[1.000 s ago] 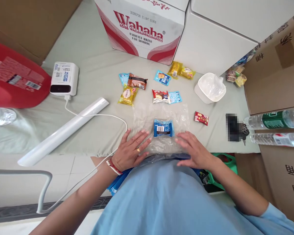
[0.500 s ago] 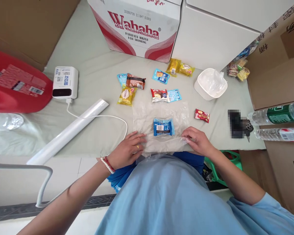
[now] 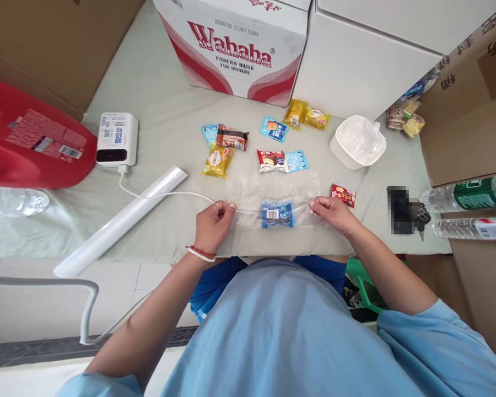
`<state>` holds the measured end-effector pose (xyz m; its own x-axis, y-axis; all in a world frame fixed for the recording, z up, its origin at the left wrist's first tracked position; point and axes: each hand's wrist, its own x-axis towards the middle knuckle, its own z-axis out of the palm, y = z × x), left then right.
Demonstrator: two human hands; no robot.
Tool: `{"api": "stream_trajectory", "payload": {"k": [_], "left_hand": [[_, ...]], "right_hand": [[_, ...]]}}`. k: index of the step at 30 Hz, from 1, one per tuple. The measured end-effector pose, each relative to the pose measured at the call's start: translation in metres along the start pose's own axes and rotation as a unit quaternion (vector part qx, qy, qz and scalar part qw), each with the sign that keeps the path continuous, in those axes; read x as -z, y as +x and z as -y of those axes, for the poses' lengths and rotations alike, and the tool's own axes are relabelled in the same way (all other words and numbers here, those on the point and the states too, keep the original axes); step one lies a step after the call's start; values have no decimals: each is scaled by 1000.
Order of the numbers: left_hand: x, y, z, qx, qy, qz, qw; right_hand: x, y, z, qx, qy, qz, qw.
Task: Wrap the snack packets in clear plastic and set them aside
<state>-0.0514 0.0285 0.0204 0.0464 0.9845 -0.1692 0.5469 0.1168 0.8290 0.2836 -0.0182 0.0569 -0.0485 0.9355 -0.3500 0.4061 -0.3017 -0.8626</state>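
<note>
Both hands are on the clear plastic sheet (image 3: 273,190) now, near edge folded up over the blue snack packet (image 3: 277,214), which sits dead centre of the sheet, right in front of the person. Left hand (image 3: 212,225) at nine o'clock of the packet, fingers pinched tight on the folded edge of the plastic. Right hand (image 3: 333,214) at three o'clock, fingertips closed narrow on the other end of that same fold. The film is stretched in a line between the two pinches, lying across the top of the packet. A red and white bracelet (image 3: 201,253) shows on the left wrist.

Around it: at three o'clock of the right hand, just beside it, a small red sweet packet (image 3: 343,195). At twelve o'clock of the sheet, a red snack packet (image 3: 271,161) touching a pale blue sachet (image 3: 296,161); at eleven o'clock a yellow packet (image 3: 216,161) and a brown bar (image 3: 231,138). Further out at one o'clock, a white bowl (image 3: 357,141) lined with plastic. At nine o'clock, a long white roll (image 3: 122,221) lies slantwise, a white cable (image 3: 165,194) crossing it to a white charger box (image 3: 116,139). A big carton of water (image 3: 240,44) stands at twelve o'clock.
</note>
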Motion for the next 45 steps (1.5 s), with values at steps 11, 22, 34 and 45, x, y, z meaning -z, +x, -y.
{"api": "stream_trajectory", "payload": {"k": [11,22,34,45], "left_hand": [[-5,-17,-20,-179,146,-222,947],[-69,-36,-66,-307,333,94,887],[-74,-37,-61,-310,342,55,885],[-75,-37,-58,-329,344,9,879]], "right_hand": [[11,35,20,116,-411,-153,891],[-43,125,45,135,-473,23,870],[-15,112,60,210,-342,137,905],[-15,98,58,5,-156,95,983]]}}
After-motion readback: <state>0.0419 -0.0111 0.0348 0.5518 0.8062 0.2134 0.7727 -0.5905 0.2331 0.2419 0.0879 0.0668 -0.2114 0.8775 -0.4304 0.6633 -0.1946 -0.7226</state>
